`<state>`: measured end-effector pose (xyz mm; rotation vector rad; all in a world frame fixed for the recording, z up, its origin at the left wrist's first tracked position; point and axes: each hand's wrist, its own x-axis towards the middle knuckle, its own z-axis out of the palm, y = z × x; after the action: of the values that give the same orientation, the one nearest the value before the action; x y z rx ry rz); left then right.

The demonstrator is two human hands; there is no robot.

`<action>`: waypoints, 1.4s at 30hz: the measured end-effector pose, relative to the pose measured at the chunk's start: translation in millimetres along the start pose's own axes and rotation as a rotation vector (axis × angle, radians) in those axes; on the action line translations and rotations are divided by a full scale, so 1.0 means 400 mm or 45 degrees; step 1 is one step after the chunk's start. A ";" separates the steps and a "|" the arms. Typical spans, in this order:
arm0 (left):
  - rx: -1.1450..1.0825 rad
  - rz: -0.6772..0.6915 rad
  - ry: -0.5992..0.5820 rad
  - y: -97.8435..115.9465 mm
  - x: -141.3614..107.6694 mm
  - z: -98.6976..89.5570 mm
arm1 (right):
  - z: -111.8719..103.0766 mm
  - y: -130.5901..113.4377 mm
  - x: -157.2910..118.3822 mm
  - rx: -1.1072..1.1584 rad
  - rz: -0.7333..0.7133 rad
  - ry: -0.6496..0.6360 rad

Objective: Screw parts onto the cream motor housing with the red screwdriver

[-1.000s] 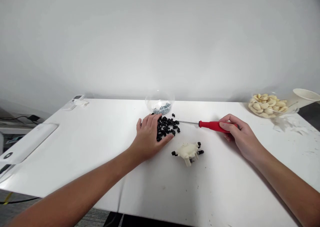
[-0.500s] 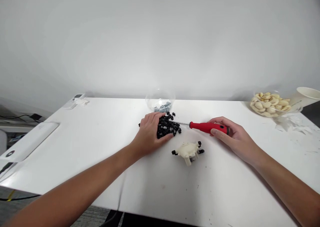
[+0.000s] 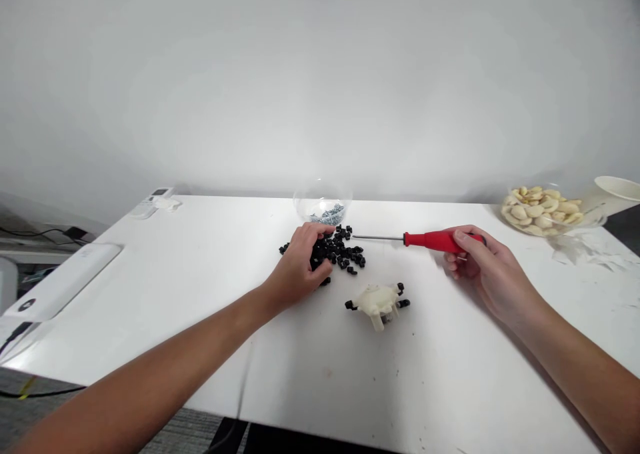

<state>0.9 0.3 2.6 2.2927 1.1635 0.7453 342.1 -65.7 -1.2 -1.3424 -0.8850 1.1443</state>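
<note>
Near the frame's centre, our left hand (image 3: 295,265) curled over the black parts (image 3: 345,254), though we could not tell if it held any; our right hand (image 3: 480,261) clenched the red screwdriver (image 3: 430,241). Hurried fingers could scatter parts toward the white piece (image 3: 377,305).

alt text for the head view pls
A left hand is cupped over a pile of black plastic pieces on a white table, while the right hand grips a red-handled screwdriver. A white plastic part with black pieces attached lies between them; a glass bowl of screws stands behind.
</note>
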 end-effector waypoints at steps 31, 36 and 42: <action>0.286 0.055 -0.131 0.000 -0.003 0.009 | 0.034 -0.005 -0.037 -0.389 -0.062 -0.211; 0.234 0.040 -0.106 -0.005 0.002 0.008 | 0.035 -0.010 -0.038 -0.324 -0.042 -0.246; 0.195 0.062 -0.063 -0.013 0.007 0.005 | 0.030 -0.010 -0.032 -0.169 -0.010 -0.152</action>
<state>0.6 5.3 -1.6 2.4582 1.1830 0.6330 327.6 -74.4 5.4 -1.3875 -1.0678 1.1858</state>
